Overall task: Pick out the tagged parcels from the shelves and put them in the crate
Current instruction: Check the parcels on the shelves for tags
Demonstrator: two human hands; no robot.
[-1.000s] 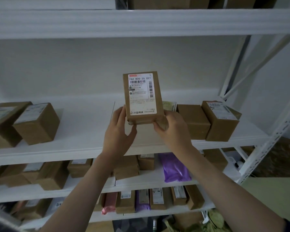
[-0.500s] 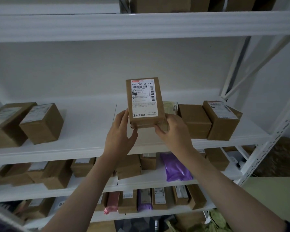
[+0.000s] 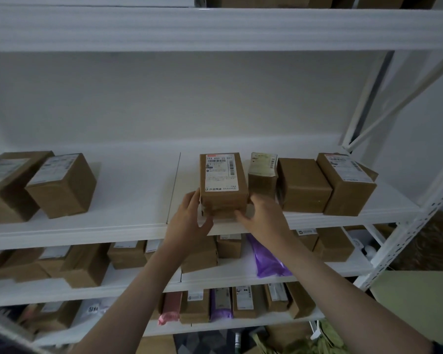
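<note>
Between our two hands, the labelled parcel [image 3: 223, 183] now sits down on the shelf [image 3: 128, 200], its white label facing up, where half a second ago we held it raised and tilted toward us to read that label. Our left hand [image 3: 189, 221] lies against its left side with the fingers nearly straight and the thumb reaching under the front edge. Our right hand [image 3: 262, 217] curls round its right front corner. Whether either hand bears any weight we cannot tell; the box looks to rest on the board.

We judge this a put-back: the label was checked and the parcel went down on the shelf, not toward the crate, which is nowhere in view. So this one probably does not count as tagged, and the search goes on.

Just beyond our right hand stands a small parcel with a yellowish label [image 3: 262, 175], close beside the one we hold, then a plain brown box [image 3: 303, 185] and a labelled box [image 3: 347, 183] further right. Well off past our left hand sit two labelled boxes [image 3: 62, 185]. These have kept their places; only the view has dipped a little. Lower shelves hold more boxes and a purple mailer bag [image 3: 269, 261].
</note>
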